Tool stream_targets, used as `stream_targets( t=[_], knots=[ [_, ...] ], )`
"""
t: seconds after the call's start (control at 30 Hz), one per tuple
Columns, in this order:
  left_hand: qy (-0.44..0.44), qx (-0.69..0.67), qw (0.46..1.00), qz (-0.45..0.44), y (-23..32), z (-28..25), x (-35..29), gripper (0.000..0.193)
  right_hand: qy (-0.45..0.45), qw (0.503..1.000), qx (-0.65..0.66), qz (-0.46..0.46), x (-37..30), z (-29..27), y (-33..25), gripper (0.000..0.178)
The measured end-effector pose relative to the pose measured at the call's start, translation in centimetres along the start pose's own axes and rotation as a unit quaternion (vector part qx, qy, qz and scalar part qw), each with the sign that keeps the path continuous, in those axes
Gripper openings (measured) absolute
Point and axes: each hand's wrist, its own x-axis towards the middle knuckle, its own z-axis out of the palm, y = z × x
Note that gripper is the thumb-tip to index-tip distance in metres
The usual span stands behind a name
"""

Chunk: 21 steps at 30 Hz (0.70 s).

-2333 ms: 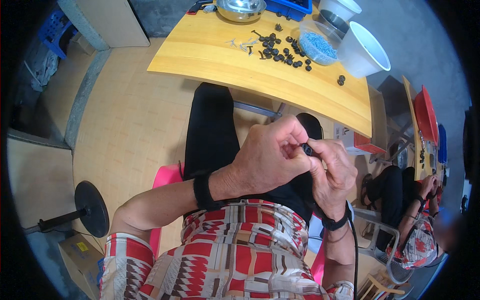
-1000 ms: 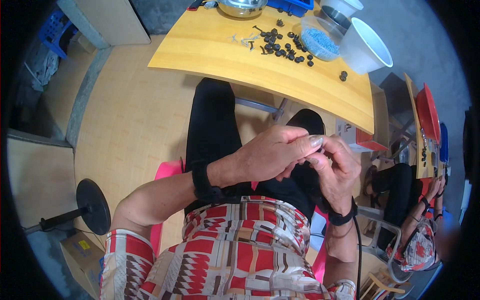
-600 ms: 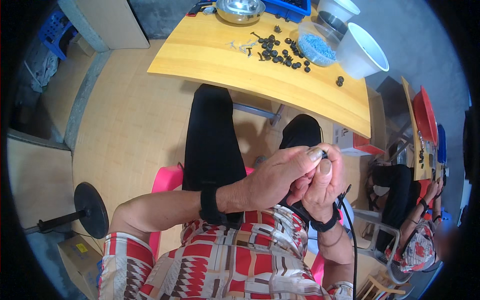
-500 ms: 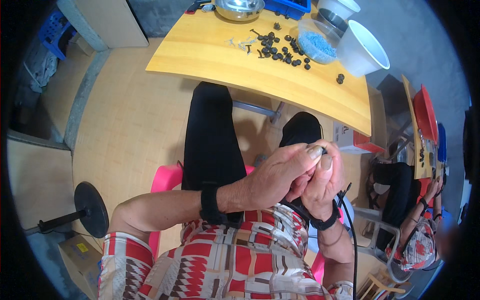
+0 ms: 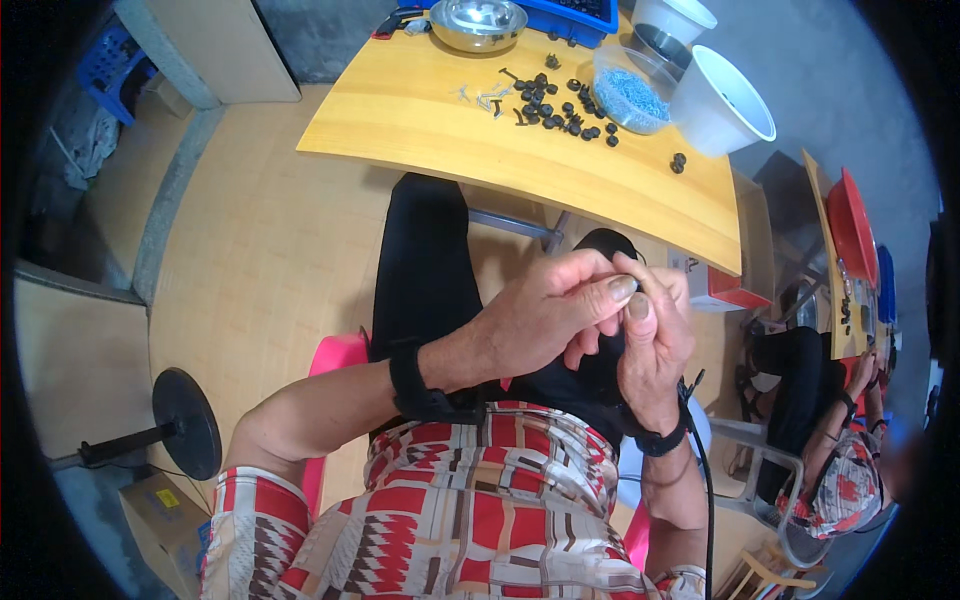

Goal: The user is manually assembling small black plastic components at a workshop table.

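Above my lap, short of the table's front edge, my left hand [image 5: 545, 315] and my right hand [image 5: 657, 335] meet fingertip to fingertip. Both are closed in a pinch, thumbs side by side, around a small black part [image 5: 638, 287]. Fingers hide nearly all of it, so its exact kind does not show. Similar small black knob-like parts [image 5: 548, 122] lie loose on the wooden table [image 5: 400, 120]. Beside them are several thin silver pins [image 5: 486, 101]. A clear bowl [image 5: 655, 124] of small blue pieces stands to their right.
A white bucket [image 5: 715, 105], a metal bowl [image 5: 478, 28] and a blue tray [image 5: 545, 27] stand farther back. Two black parts [image 5: 678, 162] sit near the right edge. A black cable [image 5: 707, 480] hangs by my right arm. Another person [image 5: 835, 480] sits at a table at right.
My hands have shifted slightly up and away from me, and their fingers have opened out a little around the small part. The things on the table stay in place.
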Motion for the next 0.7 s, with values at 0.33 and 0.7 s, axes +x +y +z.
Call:
stream_targets(
  t=[0.33, 0.7],
  knots=[
    [0.007, -0.023, 0.999, -0.03, -0.1, 0.3, -0.2, 0.032, 0.012, 0.995, 0.054, 0.08, 0.0, 0.2, -1.1, 0.023],
    [0.036, 0.003, 0.999, -0.028, -0.6, 1.3, -0.8, 0.029, 0.016, 0.966, 0.127, 0.226, -1.2, 1.2, -1.2, 0.025]
  ],
)
